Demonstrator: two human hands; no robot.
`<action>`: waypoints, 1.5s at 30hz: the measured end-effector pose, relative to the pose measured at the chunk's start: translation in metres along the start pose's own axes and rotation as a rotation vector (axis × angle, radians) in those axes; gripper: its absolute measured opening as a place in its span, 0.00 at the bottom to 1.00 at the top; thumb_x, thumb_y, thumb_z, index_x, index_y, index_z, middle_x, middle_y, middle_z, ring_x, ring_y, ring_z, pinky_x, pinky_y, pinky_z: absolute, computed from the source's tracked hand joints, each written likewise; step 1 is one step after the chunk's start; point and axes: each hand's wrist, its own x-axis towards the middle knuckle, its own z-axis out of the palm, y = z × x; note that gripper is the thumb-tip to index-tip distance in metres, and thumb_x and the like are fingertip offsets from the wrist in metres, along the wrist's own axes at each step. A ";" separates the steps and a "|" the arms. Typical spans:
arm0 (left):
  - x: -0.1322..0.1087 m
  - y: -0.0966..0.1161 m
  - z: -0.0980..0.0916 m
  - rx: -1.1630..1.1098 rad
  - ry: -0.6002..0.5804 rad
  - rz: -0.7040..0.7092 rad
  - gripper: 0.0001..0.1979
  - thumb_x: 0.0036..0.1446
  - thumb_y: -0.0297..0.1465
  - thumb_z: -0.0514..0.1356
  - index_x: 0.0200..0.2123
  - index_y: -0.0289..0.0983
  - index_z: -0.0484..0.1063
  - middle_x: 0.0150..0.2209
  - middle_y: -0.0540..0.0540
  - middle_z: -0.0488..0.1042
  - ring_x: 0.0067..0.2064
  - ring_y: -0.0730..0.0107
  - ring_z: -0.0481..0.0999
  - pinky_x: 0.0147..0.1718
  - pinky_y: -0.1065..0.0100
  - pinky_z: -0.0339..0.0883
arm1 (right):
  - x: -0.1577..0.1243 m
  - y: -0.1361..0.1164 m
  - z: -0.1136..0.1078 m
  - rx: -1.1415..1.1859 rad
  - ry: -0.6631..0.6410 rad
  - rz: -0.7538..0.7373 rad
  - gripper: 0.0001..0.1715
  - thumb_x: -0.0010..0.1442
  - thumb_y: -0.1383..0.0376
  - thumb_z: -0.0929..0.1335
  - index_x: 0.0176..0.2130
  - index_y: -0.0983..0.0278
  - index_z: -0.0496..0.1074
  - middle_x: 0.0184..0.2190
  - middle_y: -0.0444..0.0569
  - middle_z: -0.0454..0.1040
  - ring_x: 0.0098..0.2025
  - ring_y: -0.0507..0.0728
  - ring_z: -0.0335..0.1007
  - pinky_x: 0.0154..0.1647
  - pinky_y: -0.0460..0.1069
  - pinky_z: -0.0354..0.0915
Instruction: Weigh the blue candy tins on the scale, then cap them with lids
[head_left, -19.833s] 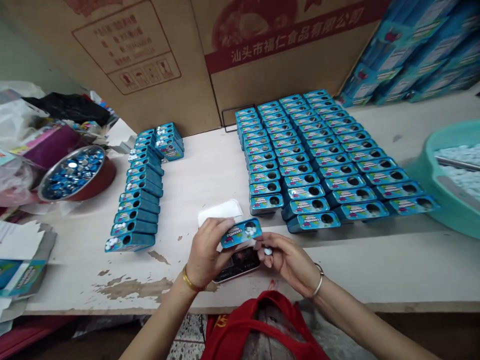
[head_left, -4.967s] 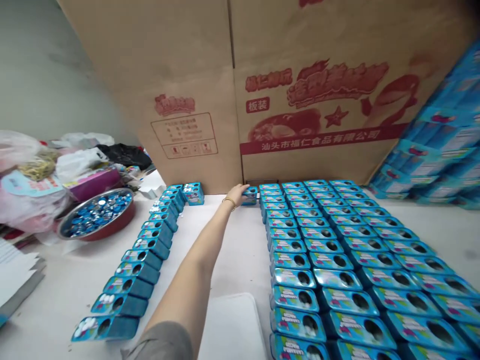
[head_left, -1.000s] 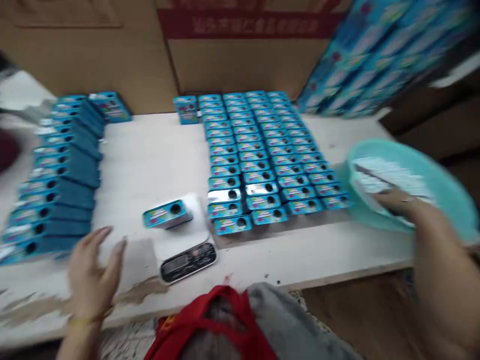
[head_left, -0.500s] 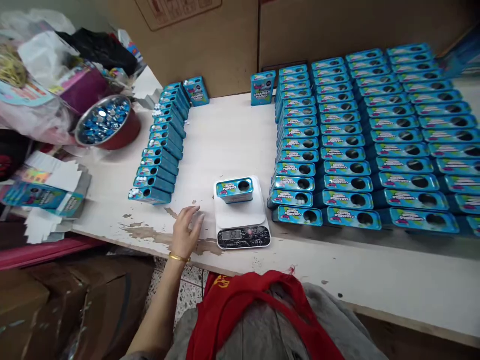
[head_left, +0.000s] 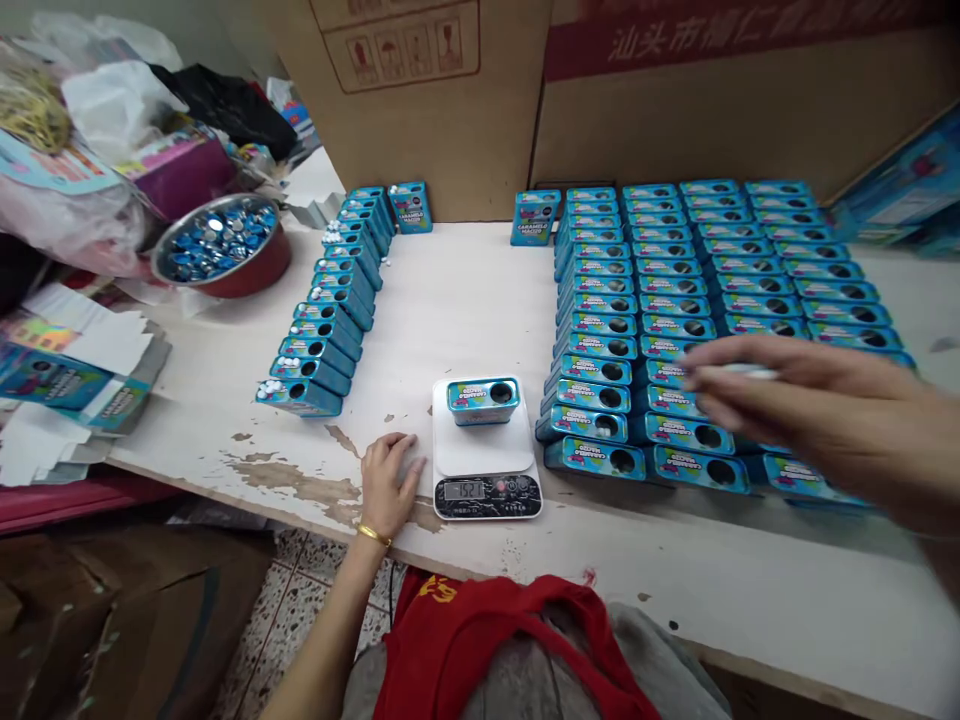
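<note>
Blue tin (head_left: 476, 402) on the white scale (head_left: 480, 452), at the middle of the frame, its round hole (head_left: 501, 393) facing up.
Our left hand (head_left: 388, 485) rests on the tabletop (head_left: 465, 300) just left of the scale, fingers loosely curled, holding nothing. Our right hand (head_left: 817, 405), blurred at the right of the frame, pinches a small white piece (head_left: 750, 370) above the rows of tins (head_left: 596, 458). We judge the tin light and stiff, its glossy walls perhaps slippery and easily dented by a hard squeeze. We would grip the two long sides, keeping our fingers off the hole.
</note>
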 end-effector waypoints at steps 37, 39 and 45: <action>-0.005 -0.005 0.006 -0.070 0.048 -0.023 0.11 0.59 0.34 0.55 0.44 0.38 0.70 0.43 0.43 0.70 0.46 0.61 0.67 0.47 0.59 0.61 | 0.007 -0.010 0.062 0.376 -0.338 0.421 0.14 0.49 0.56 0.73 0.35 0.61 0.75 0.26 0.46 0.67 0.24 0.50 0.60 0.19 0.44 0.62; -0.005 -0.006 0.007 -0.070 0.051 -0.026 0.11 0.59 0.35 0.55 0.44 0.38 0.71 0.43 0.43 0.70 0.46 0.61 0.67 0.47 0.58 0.61 | 0.009 -0.014 0.066 0.333 -0.362 0.379 0.14 0.52 0.54 0.71 0.34 0.62 0.73 0.22 0.43 0.65 0.21 0.48 0.57 0.18 0.43 0.57; -0.005 -0.006 0.007 -0.064 0.042 -0.035 0.11 0.59 0.35 0.55 0.44 0.38 0.71 0.43 0.43 0.70 0.46 0.62 0.67 0.47 0.58 0.61 | 0.013 -0.031 0.077 0.230 -0.365 0.250 0.16 0.53 0.54 0.70 0.26 0.63 0.67 0.19 0.41 0.62 0.19 0.46 0.53 0.18 0.43 0.52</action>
